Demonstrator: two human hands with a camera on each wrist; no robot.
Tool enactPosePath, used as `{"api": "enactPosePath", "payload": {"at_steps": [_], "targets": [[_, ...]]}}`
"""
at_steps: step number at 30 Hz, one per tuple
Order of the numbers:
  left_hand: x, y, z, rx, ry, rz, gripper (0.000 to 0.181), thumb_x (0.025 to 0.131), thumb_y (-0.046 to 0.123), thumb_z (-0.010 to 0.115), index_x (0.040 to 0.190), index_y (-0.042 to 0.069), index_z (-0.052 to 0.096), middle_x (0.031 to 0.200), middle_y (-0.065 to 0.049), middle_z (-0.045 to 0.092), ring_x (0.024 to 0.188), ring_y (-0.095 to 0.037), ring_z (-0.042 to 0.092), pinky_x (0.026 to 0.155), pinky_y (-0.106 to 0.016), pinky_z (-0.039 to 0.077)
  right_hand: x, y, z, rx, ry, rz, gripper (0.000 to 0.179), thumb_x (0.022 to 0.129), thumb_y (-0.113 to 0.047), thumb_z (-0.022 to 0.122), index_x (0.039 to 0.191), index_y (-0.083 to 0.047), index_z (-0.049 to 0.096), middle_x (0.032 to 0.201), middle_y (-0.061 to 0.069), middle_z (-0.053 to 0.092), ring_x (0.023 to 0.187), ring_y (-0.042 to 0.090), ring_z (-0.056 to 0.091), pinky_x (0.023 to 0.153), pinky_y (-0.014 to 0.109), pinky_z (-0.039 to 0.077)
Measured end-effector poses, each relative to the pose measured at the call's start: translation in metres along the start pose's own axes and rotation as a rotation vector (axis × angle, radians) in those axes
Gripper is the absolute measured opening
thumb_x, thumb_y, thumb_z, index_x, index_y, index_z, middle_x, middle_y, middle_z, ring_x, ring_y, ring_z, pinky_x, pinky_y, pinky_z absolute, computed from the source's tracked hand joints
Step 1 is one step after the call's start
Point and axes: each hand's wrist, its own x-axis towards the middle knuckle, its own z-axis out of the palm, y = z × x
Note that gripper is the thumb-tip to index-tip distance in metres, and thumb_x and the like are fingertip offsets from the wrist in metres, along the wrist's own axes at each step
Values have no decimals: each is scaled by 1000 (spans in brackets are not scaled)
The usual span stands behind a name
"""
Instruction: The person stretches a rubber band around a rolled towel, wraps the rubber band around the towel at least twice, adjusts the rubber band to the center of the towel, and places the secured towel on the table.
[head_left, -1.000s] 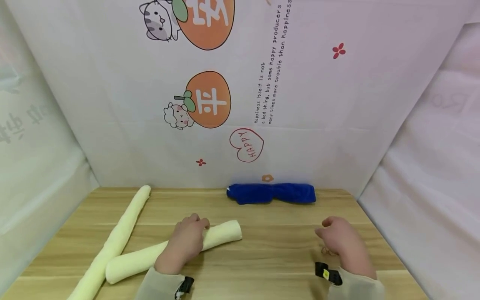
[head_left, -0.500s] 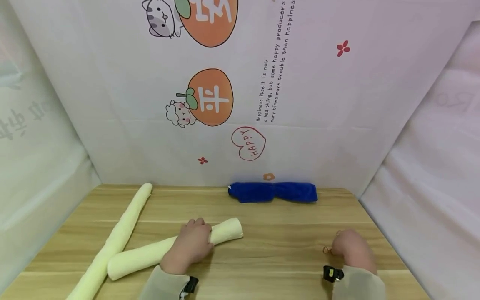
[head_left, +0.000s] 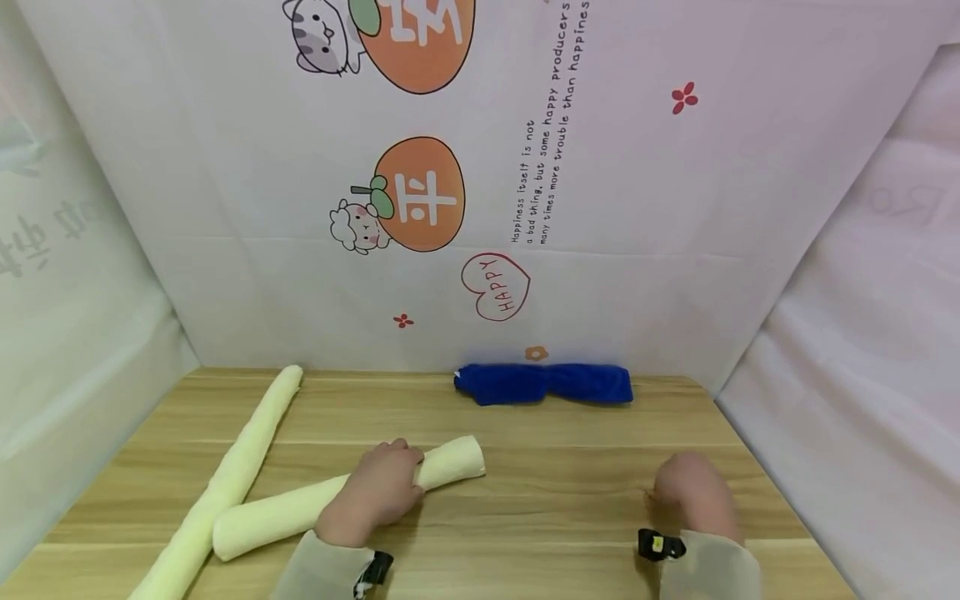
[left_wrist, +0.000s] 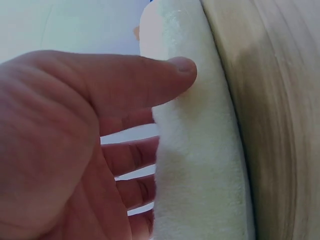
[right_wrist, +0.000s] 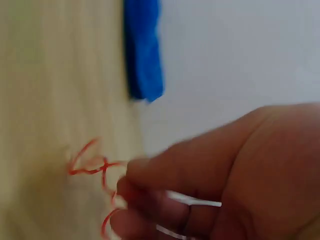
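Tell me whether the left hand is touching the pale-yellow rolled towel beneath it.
Touching. The left wrist view shows the left hand, thumb resting on the pale-yellow rolled towel, fingertips hidden behind it.

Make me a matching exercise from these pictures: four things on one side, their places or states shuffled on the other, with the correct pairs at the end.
Column one
1. left hand
2. right hand
3. blue bundle
4. leftmost roll

Column two
A. slants along the left side of the table
B. pinches thin red loops
C. grips a pale yellow roll
D. lies lengthwise at the foot of the printed backdrop

Pairs: 1-C, 2-B, 3-D, 4-A
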Motion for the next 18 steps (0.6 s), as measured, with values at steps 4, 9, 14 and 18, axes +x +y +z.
{"api": "enactPosePath", "payload": {"at_steps": [4, 9, 14, 18], "targets": [[1, 1, 1, -21, 13, 21, 45, 79, 9, 69, 123, 10, 60, 99, -9, 55, 77, -24, 53, 72, -42, 45, 0, -10, -4, 210, 56, 0, 23, 89, -16, 52, 100, 0, 63, 92, 14, 62, 78, 26, 55, 65, 41, 44], [-1, 6, 0, -41, 0, 40, 47, 81, -1, 58, 126, 14, 59, 98, -7, 55, 70, -21, 51, 68, -40, 46, -4, -29, -4, 496, 80, 14, 28, 91, -25, 59, 109, -4, 61, 92, 9, 64, 85, 26, 57, 68, 37, 45], [-2, 9, -1, -43, -3, 19, 46, 81, 3, 58, 126, 11, 58, 104, -9, 58, 86, -29, 56, 76, -46, 46, -7, -52, -4, 766, 64, -38, 33, 88, -26, 66, 111, -3, 61, 98, 10, 64, 92, 26, 59, 75, 32, 49], [-1, 11, -1, -47, 7, 21, 45, 80, 4, 60, 125, 10, 58, 106, -11, 58, 92, -32, 56, 78, -48, 45, -13, -73, -4, 908, 55, -119, 35, 84, -25, 71, 107, 0, 61, 98, 11, 65, 92, 27, 60, 76, 31, 49]]}}
